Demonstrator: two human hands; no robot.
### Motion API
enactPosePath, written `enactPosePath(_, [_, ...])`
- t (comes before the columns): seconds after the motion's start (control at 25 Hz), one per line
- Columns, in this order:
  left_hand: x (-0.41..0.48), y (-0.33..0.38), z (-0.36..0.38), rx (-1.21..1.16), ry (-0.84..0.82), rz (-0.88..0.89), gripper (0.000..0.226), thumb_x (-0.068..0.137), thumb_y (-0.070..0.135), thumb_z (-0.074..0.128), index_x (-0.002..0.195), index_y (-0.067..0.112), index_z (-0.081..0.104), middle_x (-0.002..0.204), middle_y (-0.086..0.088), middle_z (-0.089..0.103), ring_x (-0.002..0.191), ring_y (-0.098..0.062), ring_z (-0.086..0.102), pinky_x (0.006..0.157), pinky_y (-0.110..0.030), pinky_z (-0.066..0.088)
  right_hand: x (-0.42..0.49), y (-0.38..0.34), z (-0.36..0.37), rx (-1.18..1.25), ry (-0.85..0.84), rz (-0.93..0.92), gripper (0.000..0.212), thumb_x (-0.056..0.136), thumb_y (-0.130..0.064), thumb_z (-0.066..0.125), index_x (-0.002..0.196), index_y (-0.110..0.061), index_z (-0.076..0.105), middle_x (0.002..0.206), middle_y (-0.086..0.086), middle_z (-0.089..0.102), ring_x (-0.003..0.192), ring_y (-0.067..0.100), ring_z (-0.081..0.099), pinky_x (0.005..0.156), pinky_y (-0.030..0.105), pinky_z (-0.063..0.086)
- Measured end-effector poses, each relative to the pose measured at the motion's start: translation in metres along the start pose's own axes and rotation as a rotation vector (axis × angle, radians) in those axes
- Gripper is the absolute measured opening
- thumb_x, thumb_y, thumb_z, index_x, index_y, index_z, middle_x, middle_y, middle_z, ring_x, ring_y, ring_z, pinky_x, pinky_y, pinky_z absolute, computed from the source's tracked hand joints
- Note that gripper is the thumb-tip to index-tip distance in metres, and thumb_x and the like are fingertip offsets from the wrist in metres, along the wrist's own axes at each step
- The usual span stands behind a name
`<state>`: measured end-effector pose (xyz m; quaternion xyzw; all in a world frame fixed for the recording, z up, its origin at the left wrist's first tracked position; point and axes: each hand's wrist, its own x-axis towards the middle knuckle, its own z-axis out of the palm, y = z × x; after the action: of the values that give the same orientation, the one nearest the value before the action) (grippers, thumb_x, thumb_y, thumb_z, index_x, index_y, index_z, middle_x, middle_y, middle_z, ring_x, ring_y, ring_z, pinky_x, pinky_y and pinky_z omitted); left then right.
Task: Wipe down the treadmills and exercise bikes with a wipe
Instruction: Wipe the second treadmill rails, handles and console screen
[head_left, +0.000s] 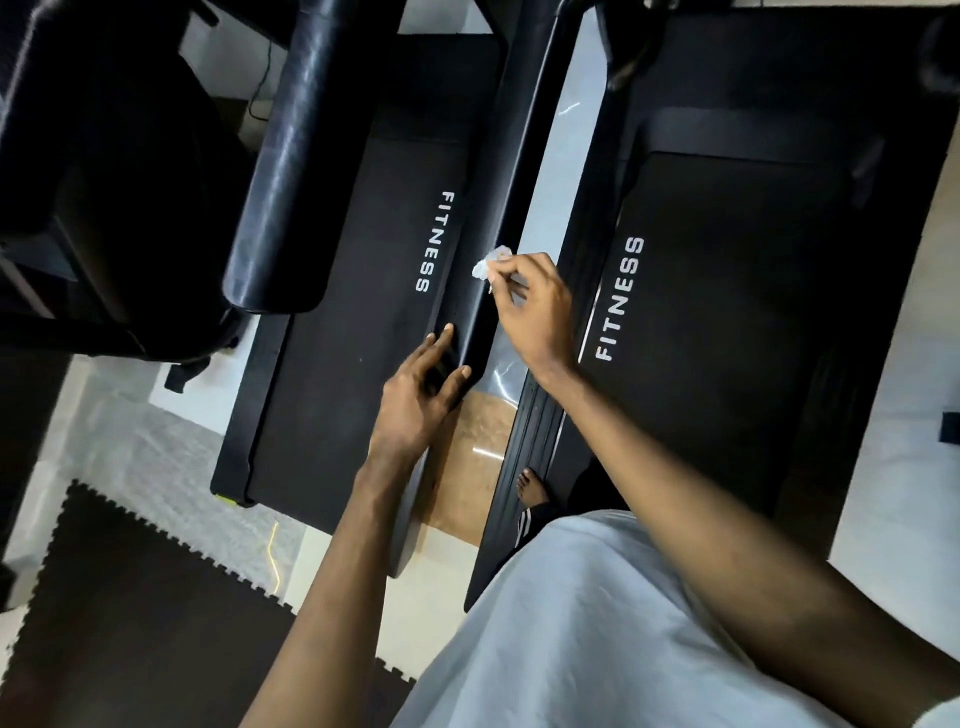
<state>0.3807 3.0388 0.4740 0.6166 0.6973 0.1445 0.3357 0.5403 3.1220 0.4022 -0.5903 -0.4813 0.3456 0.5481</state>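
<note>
A pale, soft-creased shirt fills the lower edge, and both bare forearms reach forward from it. To the left lies a matt black foam mat with jigsaw-toothed edges, beside a thin yellow cable on the pale floor. A bare foot stands on the ribbed side strip of the right treadmill. The left hand lies on the lower end of a long, glossy black handrail, its fingers nearly straight along one side and the thumb on the other. Further up the same rail, the right hand pinches a small crumpled white wipe between thumb and curled fingers, holding it against the rail's smooth top. Under the rail runs the left treadmill, its dull rubbery belt printed "FITNESS" in white, like its neighbour's. A polished tan tile shows between the two decks. Beyond, a shiny padded black cylinder crosses above the left belt.
</note>
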Motion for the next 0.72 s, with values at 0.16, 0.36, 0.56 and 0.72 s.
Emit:
enactPosePath(0.16, [0.005,-0.006,0.0,0.062,-0.007,0.026,0.062,0.092,0.05,0.066,0.149,0.038,0.045,0.148,0.004,0.052,0.138,-0.006,0.045,0.113,-0.027,0.039,0.011,0.02,0.02,0.236,0.11,0.356,0.01,0.089,-0.008,0.067,0.09,-0.018,0.069,0.091,-0.005,0.074,0.083,0.01,0.072,0.083,0.041,0.06])
enactPosePath(0.36, [0.006,-0.006,0.0,0.113,0.002,0.032,0.06,0.093,0.047,0.067,0.149,0.035,0.046,0.146,0.003,0.054,0.132,0.002,0.047,0.106,-0.01,0.034,0.014,0.054,0.034,0.311,0.137,0.654,0.012,0.089,-0.002,0.069,0.098,-0.008,0.072,0.083,-0.008,0.07,0.077,0.005,0.067,0.082,0.027,0.057])
enactPosePath(0.56, [0.006,-0.003,0.0,0.077,0.013,0.011,0.059,0.091,0.04,0.071,0.146,0.032,0.051,0.141,0.005,0.057,0.116,0.019,0.05,0.094,0.0,0.035,-0.018,0.04,0.026,0.377,0.039,0.661,0.022,0.084,0.003,0.071,0.086,-0.019,0.073,0.086,-0.006,0.074,0.081,0.009,0.072,0.087,0.031,0.059])
enactPosePath(0.72, [0.002,-0.004,0.006,0.054,0.029,-0.038,0.058,0.093,0.047,0.067,0.147,0.039,0.048,0.147,0.005,0.054,0.139,-0.004,0.044,0.114,-0.025,0.038,0.021,0.03,0.018,0.42,0.085,0.683,0.017,0.087,0.005,0.068,0.091,-0.011,0.072,0.087,-0.003,0.073,0.077,0.006,0.07,0.083,0.027,0.059])
